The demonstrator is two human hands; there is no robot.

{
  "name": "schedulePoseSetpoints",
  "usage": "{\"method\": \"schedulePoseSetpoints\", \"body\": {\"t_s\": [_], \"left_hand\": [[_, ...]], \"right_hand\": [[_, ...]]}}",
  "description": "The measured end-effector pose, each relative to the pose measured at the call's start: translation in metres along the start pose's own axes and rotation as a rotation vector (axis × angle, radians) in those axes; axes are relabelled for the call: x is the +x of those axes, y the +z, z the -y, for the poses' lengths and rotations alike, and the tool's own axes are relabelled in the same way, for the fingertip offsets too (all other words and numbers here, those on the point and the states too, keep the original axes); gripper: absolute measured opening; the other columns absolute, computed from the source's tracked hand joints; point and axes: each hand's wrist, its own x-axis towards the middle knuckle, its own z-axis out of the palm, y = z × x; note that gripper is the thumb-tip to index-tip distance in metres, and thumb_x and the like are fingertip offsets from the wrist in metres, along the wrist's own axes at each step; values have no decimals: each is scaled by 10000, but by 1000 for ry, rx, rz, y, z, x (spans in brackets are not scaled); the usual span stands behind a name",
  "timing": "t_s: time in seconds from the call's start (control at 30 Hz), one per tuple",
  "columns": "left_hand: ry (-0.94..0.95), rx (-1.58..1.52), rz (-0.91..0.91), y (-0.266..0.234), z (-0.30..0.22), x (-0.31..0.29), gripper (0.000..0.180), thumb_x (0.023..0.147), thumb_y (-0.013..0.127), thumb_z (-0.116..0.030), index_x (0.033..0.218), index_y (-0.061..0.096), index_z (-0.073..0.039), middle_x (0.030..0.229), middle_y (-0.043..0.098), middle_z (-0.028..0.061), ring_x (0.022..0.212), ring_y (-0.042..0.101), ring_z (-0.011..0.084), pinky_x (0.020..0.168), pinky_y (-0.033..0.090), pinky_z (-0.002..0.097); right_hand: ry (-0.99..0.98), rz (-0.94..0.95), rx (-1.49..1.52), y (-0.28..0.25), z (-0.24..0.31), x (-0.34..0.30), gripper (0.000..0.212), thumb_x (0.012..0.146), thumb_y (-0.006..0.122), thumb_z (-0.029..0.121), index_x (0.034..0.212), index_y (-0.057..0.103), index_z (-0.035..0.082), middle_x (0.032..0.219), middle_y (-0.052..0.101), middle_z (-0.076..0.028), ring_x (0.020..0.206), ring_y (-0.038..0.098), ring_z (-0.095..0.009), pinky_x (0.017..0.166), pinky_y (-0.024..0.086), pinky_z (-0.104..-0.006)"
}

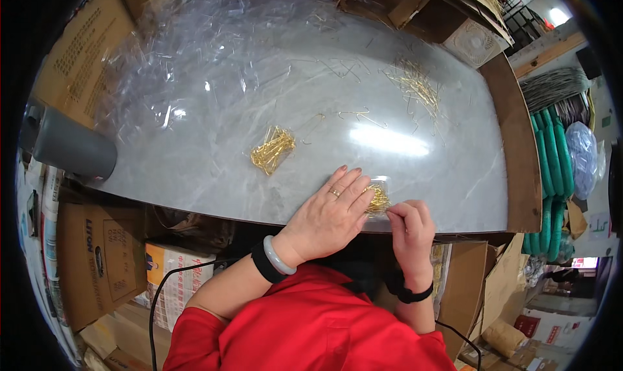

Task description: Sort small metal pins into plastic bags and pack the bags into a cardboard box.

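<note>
A small clear plastic box (383, 181) filled with gold wire hooks (378, 199) lies near the table's front edge. My left hand (334, 209) rests flat across its left side, fingers stretched out, hiding part of it. At the box's lower right corner, my right hand (412, 225) is closed, thumb and forefinger pinched at the clear rim. Farther left sits a second heap of gold wire hooks (272, 150), apparently in another clear box. Some loose wire hooks (363, 116) lie beyond my hands, and a scattered pile of hooks (418, 88) is at the far right.
A big heap of clear plastic boxes (195, 66) covers the table's far left. A dark grey cup (74, 144) stands at the left edge. A wooden board (516, 137) borders the right side. Cardboard cartons (100, 260) sit below the table; green coils (550, 157) hang at right.
</note>
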Motion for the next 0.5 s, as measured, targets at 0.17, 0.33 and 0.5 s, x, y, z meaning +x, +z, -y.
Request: {"method": "schedulePoseSetpoints", "body": {"t_s": [0.17,0.33,0.5], "left_hand": [[-3,7,-4,-1,1,0,418,884,666,-135,1265,579,14,1364,510,197,1331,461,380,1169,353,510],[6,13,-17,1,1,0,413,871,665,-119,1256,589,11,1357,512,194,1328,464,376,1166,359,508],[2,24,-21,1,1,0,409,867,666,-116,1248,592,11,1350,513,195,1325,466,378,1160,365,512]], "right_hand": [[139,144,118,-7,0,-3,189,838,737,-15,1007,673,38,915,642,-105,778,632,-280,653,513,-368],[7,-15,57,4,0,3,211,833,756,21,1034,703,56,960,668,-79,912,618,-289,815,497,-397],[-105,-23,-62,13,-2,-11,319,845,734,24,1158,667,32,1058,696,-102,1078,619,-328,964,458,-453]]}}
